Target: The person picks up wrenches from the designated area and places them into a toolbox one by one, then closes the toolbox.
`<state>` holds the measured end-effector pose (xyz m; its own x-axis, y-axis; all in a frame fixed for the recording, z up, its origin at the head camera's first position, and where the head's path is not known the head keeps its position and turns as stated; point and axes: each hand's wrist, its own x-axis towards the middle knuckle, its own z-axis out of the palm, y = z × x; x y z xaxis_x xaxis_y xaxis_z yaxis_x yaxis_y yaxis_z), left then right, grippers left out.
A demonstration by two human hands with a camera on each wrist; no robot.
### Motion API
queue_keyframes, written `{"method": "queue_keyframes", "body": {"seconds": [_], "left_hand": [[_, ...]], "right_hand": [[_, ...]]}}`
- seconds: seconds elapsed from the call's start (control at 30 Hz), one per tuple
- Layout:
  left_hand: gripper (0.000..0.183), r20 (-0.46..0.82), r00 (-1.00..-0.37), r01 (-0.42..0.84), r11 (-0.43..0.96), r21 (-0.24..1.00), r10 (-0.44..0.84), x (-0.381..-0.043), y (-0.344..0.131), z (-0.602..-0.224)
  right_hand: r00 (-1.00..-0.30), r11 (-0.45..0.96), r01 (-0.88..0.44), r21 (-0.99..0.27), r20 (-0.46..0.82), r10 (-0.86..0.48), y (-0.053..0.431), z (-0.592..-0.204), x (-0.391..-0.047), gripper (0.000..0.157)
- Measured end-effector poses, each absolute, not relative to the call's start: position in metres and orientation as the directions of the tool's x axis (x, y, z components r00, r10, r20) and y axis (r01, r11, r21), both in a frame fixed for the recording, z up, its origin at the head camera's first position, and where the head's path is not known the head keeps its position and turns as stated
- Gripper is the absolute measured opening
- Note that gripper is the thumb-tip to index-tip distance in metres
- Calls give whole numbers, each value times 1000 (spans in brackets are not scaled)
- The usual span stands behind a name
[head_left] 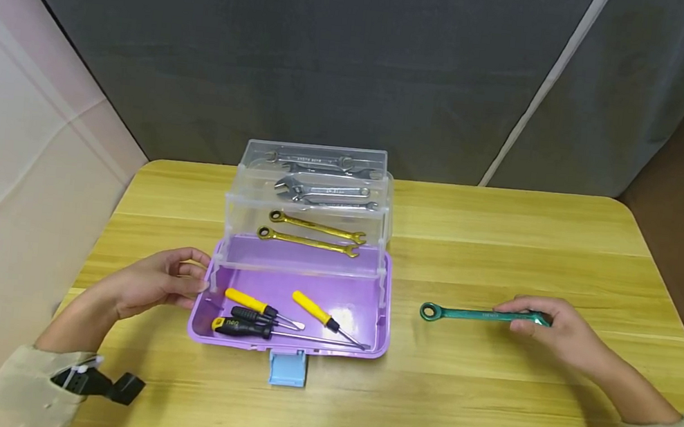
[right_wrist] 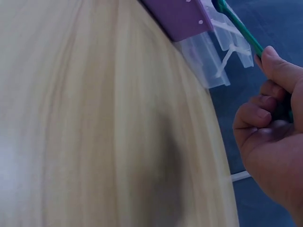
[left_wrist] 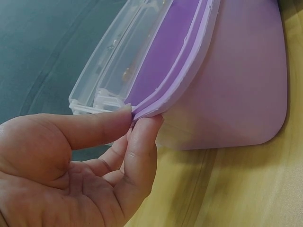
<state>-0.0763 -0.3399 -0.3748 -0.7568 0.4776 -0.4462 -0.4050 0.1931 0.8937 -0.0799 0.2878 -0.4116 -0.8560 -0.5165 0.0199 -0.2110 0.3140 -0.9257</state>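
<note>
A purple toolbox point(head_left: 334, 289) stands opened on the table, its clear tiered trays point(head_left: 305, 262) raised at the back. At its left rim my left hand point(head_left: 163, 278) pinches the edge between thumb and fingers, as the left wrist view shows up close on the rim point(left_wrist: 189, 71). To the right of the box, my right hand point(head_left: 555, 330) grips a green ratchet wrench point(head_left: 463, 314) by its open end. The wrench's ring end points left toward the box. In the right wrist view the fingers curl round the green wrench point(right_wrist: 241, 28).
Yellow-handled screwdrivers point(head_left: 248, 300) and black-handled ones point(head_left: 242, 328) lie in the box's bottom. Two gold wrenches point(head_left: 315, 226) sit in the lowest tray, with several silver wrenches point(head_left: 332, 190) in the trays above. A blue latch point(head_left: 287, 368) hangs at the front.
</note>
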Motion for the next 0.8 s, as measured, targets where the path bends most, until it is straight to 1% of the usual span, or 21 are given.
{"method": "queue_keyframes", "body": {"seconds": [0.2,0.4,0.57,0.8], "left_hand": [[19,-449,-757,-408,194,892,475,-77,-340,-375],[20,-452,-759,-408,199,891,468,-77,-339,-375],[20,-450,-757,-405,201,892,473,-77,-339,-375],[20,-445,-757,-400,199,895,478,-77,-340,-375]], "right_hand": [[-870,285,-226,-932,61,-490,280,-402,-85,31],[-878,294,-210,-933,48,-477,269,-395,-92,27],[-878,274,-195,-942,43,-477,257,-389,-98,27],[-883,285,-194,-939,40,-468,234,-380,-106,22]]}}
